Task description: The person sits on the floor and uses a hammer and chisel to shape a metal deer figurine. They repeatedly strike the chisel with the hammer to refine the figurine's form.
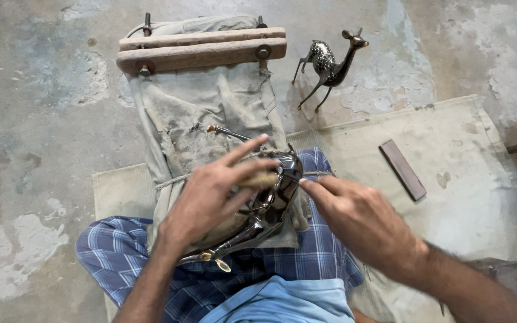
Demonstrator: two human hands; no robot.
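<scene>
Polished metal deer figure (267, 206) lying lengthwise on lap, legs toward person, left hand (207, 200) gripping it, right hand (360, 218) fingers pinched at it

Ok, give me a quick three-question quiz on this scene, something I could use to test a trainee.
1. True or false: the finished metal deer stands upright on the concrete floor, apart from both hands.
2. Which hand holds the shiny dark metal figure on the lap: A the left hand, B the right hand, C neither?
3. What lies on the pale mat to the right of the hands?

Key
1. True. It stands beside the wooden clamp.
2. A. The left hand grips it, while the right hand's fingertips meet it at its upper edge.
3. A flat dark rectangular block.
</scene>
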